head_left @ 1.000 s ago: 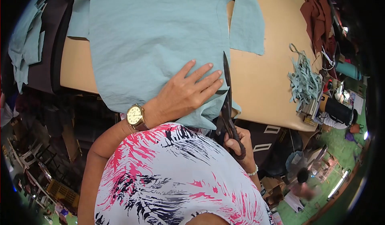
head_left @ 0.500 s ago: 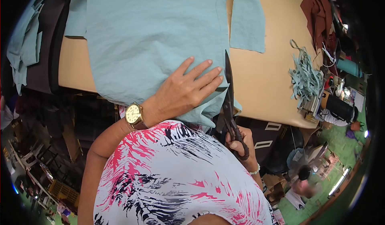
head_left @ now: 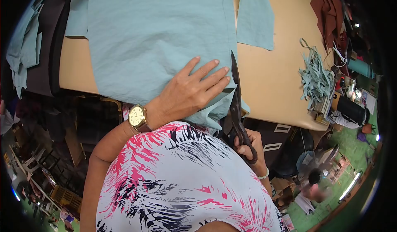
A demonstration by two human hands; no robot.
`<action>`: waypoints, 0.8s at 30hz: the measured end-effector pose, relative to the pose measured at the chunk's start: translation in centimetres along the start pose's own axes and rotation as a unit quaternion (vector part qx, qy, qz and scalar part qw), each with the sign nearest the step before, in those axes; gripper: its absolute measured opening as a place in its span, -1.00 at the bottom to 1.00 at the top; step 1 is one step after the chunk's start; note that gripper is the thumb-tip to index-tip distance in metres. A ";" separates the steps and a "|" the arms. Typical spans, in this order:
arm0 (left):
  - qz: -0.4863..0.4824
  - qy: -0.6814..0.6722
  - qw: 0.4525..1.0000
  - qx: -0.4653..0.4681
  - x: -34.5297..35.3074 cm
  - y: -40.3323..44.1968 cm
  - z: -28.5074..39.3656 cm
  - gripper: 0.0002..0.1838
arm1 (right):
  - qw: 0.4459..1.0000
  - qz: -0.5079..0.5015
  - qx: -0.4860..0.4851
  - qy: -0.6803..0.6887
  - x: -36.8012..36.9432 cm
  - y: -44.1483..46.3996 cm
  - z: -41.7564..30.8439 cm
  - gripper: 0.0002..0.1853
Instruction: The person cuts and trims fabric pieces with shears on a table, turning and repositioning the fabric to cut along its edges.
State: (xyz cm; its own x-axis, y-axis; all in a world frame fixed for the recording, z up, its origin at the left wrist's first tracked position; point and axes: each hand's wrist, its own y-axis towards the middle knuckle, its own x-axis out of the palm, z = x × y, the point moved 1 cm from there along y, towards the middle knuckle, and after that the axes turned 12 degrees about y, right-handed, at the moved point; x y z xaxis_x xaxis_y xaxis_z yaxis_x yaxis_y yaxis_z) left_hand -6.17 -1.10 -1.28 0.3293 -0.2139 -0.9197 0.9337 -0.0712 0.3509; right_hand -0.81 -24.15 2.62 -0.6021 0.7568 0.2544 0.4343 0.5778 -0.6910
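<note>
Light blue-green cloth (head_left: 157,33), shaped like a garment with sleeves, lies over the tan table (head_left: 281,79). Flat on its lower part rests my left hand (head_left: 192,89), fingers spread, with a watch (head_left: 137,116) on the wrist. My right hand (head_left: 250,147) grips the handles of large dark scissors (head_left: 236,103) below the table's front edge. Their blades point away from me along the cloth's right edge, just right of my left fingertips. Some folded cloth sits beside the blades.
A heap of blue-green strips (head_left: 316,76) lies on the table's right side, near brown cloth (head_left: 326,10). Dark material (head_left: 51,41) covers the left end. Another person (head_left: 315,186) is at the lower right, above a green floor (head_left: 349,153).
The scissors and my right hand have shifted slightly right and down. My left hand stays spread on the cloth, which has moved slightly left in view.
</note>
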 end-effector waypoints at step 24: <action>-0.004 -0.004 1.000 0.006 0.1 0.0 0.1 -0.62 | 1.000 0.017 0.006 -0.005 0.2 -0.7 0.7 -0.71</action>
State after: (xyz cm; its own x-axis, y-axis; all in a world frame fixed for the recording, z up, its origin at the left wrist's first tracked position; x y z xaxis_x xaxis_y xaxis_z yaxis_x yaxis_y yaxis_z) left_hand -6.20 -1.16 -1.34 0.3208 -0.2221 -0.9207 0.9345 -0.0841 0.3459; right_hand -1.72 -24.59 2.63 -0.5943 0.7725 0.2237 0.4459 0.5481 -0.7077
